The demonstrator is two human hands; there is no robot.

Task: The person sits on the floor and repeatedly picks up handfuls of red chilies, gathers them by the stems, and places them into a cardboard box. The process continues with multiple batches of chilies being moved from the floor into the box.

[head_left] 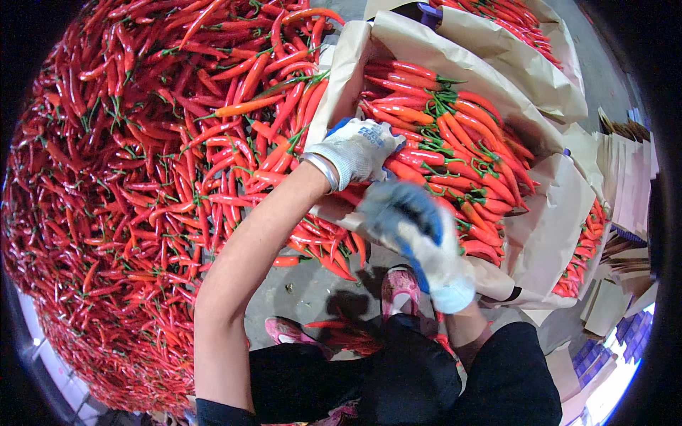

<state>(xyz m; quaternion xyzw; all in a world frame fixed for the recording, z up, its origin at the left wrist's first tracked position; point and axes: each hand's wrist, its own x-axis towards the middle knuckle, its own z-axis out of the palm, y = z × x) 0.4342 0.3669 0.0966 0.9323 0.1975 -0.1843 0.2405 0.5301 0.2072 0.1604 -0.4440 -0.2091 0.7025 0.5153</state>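
My left hand (361,148), in a white and blue work glove, reaches over the near left rim of a paper-lined box. It rests against the red chili peppers (462,156) inside, with its fingertips hidden from above. Those chilies lie in layers, many with green stems toward the middle. Close by, just above the box's near edge, is my right hand (430,248) in a similar glove. Motion smears its fingers, so I cannot make out whether they hold anything. Brown paper liner (469,53) stands up around the box's sides.
A large heap of loose red chilies (128,142) covers the left side. More paper-lined boxes of chilies stand at the far right (508,28) and right (582,248). Stacked paper sheets (629,170) lie beyond. Several chilies (344,335) lie on the grey floor by my pink shoes (400,291).
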